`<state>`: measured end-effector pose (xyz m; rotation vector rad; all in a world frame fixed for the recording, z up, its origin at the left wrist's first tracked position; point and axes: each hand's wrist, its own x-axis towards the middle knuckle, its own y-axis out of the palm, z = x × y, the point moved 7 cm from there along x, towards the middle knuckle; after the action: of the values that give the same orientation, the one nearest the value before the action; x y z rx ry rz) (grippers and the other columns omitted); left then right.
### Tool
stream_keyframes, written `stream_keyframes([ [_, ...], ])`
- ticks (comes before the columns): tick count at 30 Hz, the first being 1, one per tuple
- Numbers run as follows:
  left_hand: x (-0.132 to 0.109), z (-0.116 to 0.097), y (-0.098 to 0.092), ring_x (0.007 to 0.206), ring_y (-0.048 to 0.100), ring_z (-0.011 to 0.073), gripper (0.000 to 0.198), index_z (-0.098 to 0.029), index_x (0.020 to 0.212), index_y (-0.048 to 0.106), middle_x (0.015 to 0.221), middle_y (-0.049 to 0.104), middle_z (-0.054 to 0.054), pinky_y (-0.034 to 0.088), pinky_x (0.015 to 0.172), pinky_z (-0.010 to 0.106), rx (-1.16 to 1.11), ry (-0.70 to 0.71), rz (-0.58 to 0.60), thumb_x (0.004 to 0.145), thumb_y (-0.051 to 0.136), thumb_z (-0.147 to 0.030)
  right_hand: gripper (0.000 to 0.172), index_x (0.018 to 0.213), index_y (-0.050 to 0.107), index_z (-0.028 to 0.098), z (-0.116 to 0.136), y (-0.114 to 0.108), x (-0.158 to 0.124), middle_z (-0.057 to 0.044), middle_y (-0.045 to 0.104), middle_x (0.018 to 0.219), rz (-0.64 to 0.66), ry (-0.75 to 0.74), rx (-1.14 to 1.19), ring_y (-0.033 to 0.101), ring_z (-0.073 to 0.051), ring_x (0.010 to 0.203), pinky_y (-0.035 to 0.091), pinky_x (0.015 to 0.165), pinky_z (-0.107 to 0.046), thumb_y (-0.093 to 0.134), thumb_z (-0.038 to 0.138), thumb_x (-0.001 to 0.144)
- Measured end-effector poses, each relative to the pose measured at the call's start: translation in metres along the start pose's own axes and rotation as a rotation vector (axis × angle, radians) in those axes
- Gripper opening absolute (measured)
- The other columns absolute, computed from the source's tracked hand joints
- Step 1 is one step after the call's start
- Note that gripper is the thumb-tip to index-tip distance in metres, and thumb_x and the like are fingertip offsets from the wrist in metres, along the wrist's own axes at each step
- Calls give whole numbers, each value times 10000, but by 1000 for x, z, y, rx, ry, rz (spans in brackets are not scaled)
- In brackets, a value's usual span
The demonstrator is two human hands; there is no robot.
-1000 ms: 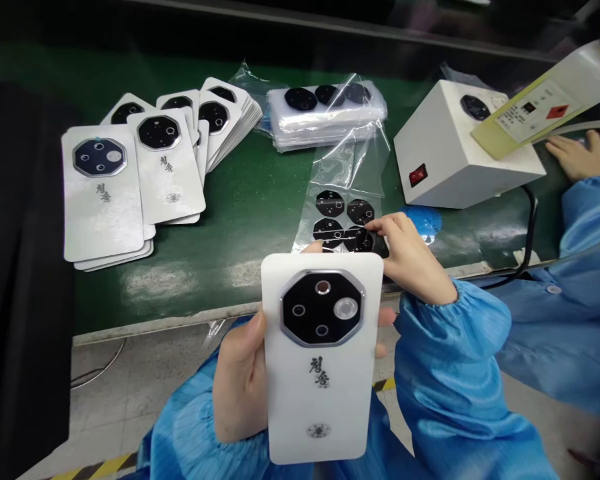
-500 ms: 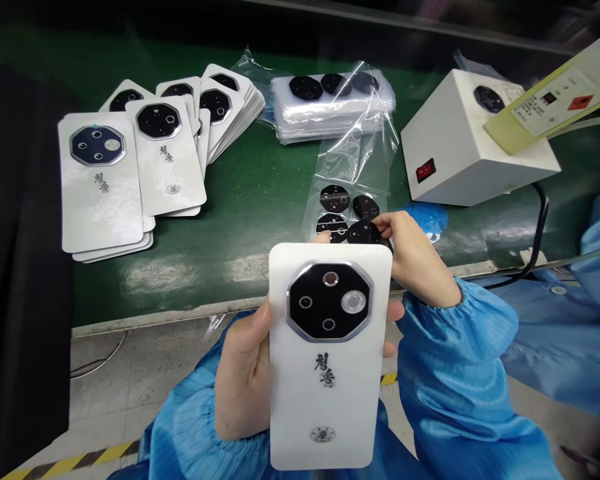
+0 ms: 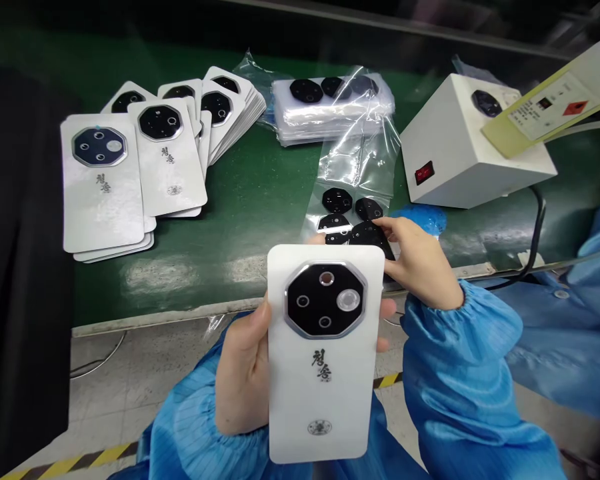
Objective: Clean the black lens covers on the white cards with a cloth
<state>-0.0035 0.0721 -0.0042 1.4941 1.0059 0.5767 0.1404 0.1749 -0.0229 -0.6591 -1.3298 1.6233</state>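
Observation:
My left hand (image 3: 243, 367) grips a white phone back cover (image 3: 325, 393) upright, its black octagonal camera module with a silver rim facing me. My right hand (image 3: 423, 257) reaches past the cover's top edge, with the fingertips pinching a black octagonal lens piece (image 3: 369, 235). That piece lies on a clear plastic film sheet (image 3: 353, 200) carrying several similar pieces. The cover hides the lower part of the sheet.
Stacks of white phone covers (image 3: 103, 187) lie on the green bench top (image 3: 260, 180) to the left. Behind stands a plastic-wrapped pack of lens sheets (image 3: 330, 110). A white box with a red switch (image 3: 465, 150) sits at right, its black cable running down. A blue sleeve (image 3: 565, 333) shows at far right.
The black piece under my right fingers now looks partly lifted from the film. My right hand has shifted slightly right, and the cover has moved little.

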Motion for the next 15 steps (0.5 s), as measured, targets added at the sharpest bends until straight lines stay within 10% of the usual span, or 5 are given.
stream_keyframes([
  [6,0,-3,0,1085,593,258,528,-342,1396,263,1192,636,55,453,892,387,-13,71,21,885,367,-426,416,1080,516,161,-7,-8,-3,-108,649,975,40,37,89,627,-268,873,523,735,-418,574,445,782],
  [10,1,-3,-2,1141,549,290,505,-390,1376,285,1255,593,31,430,928,433,10,128,52,881,376,-430,427,1108,525,205,-4,-34,-13,-81,603,1021,-190,104,238,606,-245,904,519,784,-412,640,410,752],
  [15,3,-1,-12,1088,585,242,465,-422,1332,358,1207,625,-25,446,918,409,60,137,-38,871,414,-408,527,1126,537,231,62,-72,-32,-75,552,961,-420,-179,230,550,-247,896,497,737,-422,703,465,683],
])
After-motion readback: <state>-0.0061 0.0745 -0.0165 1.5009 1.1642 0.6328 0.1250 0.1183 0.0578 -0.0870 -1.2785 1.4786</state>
